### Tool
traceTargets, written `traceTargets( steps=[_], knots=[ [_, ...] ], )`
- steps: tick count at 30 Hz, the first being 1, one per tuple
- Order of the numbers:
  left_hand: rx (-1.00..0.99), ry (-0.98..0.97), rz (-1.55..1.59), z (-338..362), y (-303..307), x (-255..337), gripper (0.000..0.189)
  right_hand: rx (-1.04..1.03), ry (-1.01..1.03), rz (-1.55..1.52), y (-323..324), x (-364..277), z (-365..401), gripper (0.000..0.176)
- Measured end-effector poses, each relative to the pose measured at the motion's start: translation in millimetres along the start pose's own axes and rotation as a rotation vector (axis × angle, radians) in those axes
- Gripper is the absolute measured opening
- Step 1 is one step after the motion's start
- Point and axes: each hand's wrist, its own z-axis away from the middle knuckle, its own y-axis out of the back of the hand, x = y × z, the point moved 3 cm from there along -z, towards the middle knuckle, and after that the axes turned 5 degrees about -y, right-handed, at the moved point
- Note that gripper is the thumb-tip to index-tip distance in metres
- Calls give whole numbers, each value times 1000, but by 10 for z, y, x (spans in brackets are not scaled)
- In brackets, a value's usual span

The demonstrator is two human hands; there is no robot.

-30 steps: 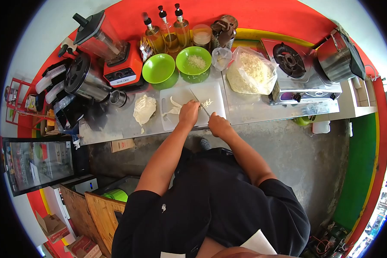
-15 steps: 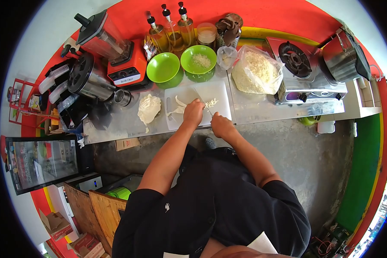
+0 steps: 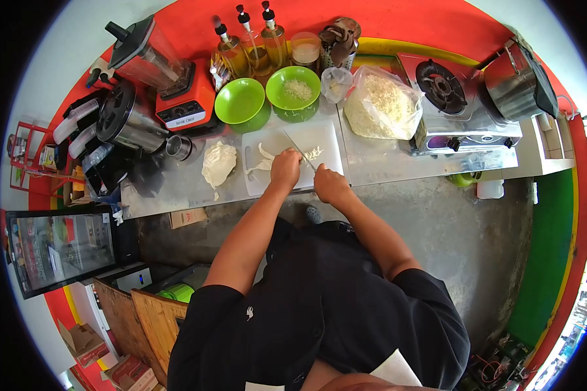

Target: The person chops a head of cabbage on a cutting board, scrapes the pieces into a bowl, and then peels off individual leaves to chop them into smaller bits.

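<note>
My right hand (image 3: 331, 185) is closed round the handle of a knife (image 3: 298, 148), whose blade points up and left across a white cutting board (image 3: 329, 138). Beside the blade, my left hand (image 3: 285, 169) is closed and pressed down on pale, thin strips (image 3: 265, 158) that stick out to its left. Fine pale shreds (image 3: 314, 154) lie to the right of the knife on the board. Left of the board, a larger pale, flat piece (image 3: 219, 163) rests on the metal counter. The tips of my left fingers are hidden.
Two green bowls (image 3: 229, 117) stand behind the board, one with shreds in it. A clear bag of shreds (image 3: 383, 107) sits right of them, next to a gas stove (image 3: 466, 133). A red blender (image 3: 188, 107), pump bottles (image 3: 257, 58) and a steel pot (image 3: 512, 85) surround the work area.
The whole view has shifted slightly left and up. The knife blade leans a little more to the left and shows more clearly; both hands keep nearly the same place on the board.
</note>
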Motion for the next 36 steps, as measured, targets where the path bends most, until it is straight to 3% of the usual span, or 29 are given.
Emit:
traceTargets(
  steps=[14, 16, 20, 26, 30, 36],
  knots=[
    [-8, 22, 8, 20, 19, 0, 5, 28, 12, 35, -129, -67, -20, 24],
    [77, -7, 38, 30, 40, 29, 5, 21, -10, 2, -155, -54, -17, 23],
    [-8, 34, 10, 16, 47, 33, 5, 68, 11, 31, -56, -79, 1, 24],
    [92, -10, 45, 59, 51, 70, 6, 56, -5, -43, -170, -75, -11, 23],
    [67, 27, 39, 53, 47, 60, 7, 42, 9, 49, 29, -143, 42, 23],
    [63, 43, 54, 49, 68, 53, 9, 31, -17, -64, -103, -110, 7, 21]
  ],
)
